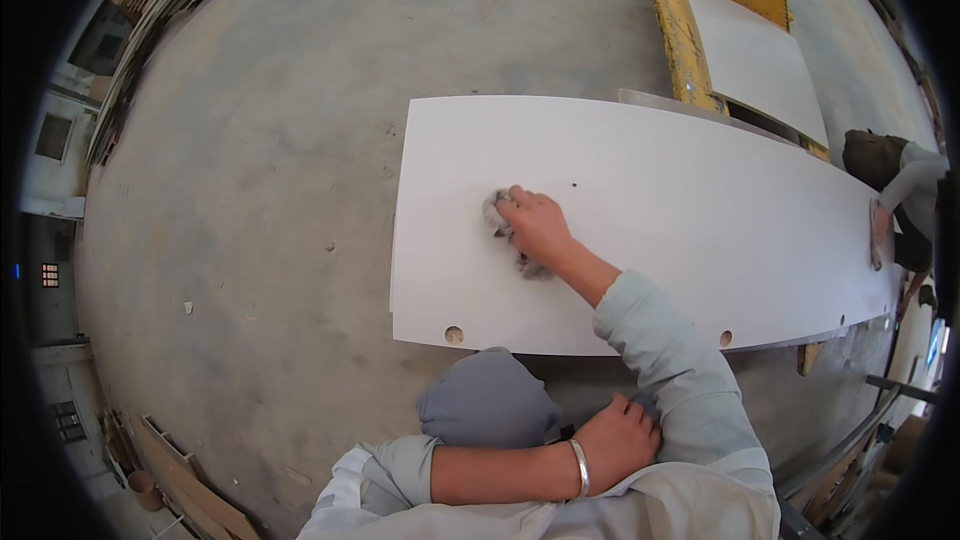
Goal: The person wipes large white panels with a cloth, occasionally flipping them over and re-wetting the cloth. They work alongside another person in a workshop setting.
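A large white panel [640, 230] lies flat in front of me. On its left half my right hand [537, 226] is closed on a crumpled grey-and-white rag [496, 212], pressed down onto the surface. Part of the rag sticks out beneath the wrist. A small dark spot [574, 185] is on the panel, a little right of that hand. My left hand [612, 443], a silver bracelet at its wrist, lies below the panel beside my right sleeve. Its fingers are stretched loosely and rest over grey cloth, with nothing visible in them.
Round holes [454, 335] sit along the panel's near edge. Beyond the far right side stands a yellow metal frame [688, 50] with another white sheet [755, 65]. At the right end another person's hand [880, 225] touches the panel. Boards [195, 485] lie at the lower left.
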Motion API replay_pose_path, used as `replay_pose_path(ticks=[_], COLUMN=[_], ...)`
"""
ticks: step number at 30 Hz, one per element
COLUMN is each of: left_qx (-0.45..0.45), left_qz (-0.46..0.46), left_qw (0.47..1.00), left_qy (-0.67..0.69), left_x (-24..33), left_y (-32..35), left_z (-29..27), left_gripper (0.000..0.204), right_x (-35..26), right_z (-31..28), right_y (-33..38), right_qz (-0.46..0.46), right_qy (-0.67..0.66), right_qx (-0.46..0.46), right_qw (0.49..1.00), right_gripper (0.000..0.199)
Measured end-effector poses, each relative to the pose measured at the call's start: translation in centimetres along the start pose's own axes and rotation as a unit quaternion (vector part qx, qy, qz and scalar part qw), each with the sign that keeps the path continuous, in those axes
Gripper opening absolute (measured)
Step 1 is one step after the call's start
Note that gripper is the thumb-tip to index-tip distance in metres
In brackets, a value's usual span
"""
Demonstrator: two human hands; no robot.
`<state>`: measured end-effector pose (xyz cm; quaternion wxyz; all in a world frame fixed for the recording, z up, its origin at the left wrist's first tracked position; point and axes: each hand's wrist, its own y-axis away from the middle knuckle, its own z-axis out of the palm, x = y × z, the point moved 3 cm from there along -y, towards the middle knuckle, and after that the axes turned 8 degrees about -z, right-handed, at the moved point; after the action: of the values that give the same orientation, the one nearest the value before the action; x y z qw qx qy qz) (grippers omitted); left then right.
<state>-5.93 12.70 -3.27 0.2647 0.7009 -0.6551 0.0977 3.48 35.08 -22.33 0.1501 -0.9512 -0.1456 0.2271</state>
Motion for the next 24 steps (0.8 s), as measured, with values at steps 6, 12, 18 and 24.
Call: replay_pose_path(ticks=[6,12,18,24], left_qx=[-0.086,-0.026,-0.092,-0.055], left_qz=[0.009,-0.015,0.030,0.043], left_qw=[0.996,0.999,0.995,0.998], left_qy=[0.018,0.012,0.012,0.003], left_x=[-0.2,-0.2,-0.1,-0.7], left_y=[0.2,0.4,-1.4,-2.7], left_z=[-0.8,0.8,-0.1,4.7], left_gripper=[0.021,0.016,0.018,0.018], right_x=[1.7,-1.2,4.7,-2.1], right_z=[0.5,0.7,-3.6,-0.5], right_y=[-4.5,-2.7,-2.1,3.8], right_qz=[0.036,0.036,0.185,0.011], right_qy=[-0.013,-0.036,0.019,-0.024], right_qx=[0.011,-0.004,0.071,0.046], right_qw=[0.999,0.999,0.980,0.999], right_gripper=[0.020,0.019,0.017,0.018])
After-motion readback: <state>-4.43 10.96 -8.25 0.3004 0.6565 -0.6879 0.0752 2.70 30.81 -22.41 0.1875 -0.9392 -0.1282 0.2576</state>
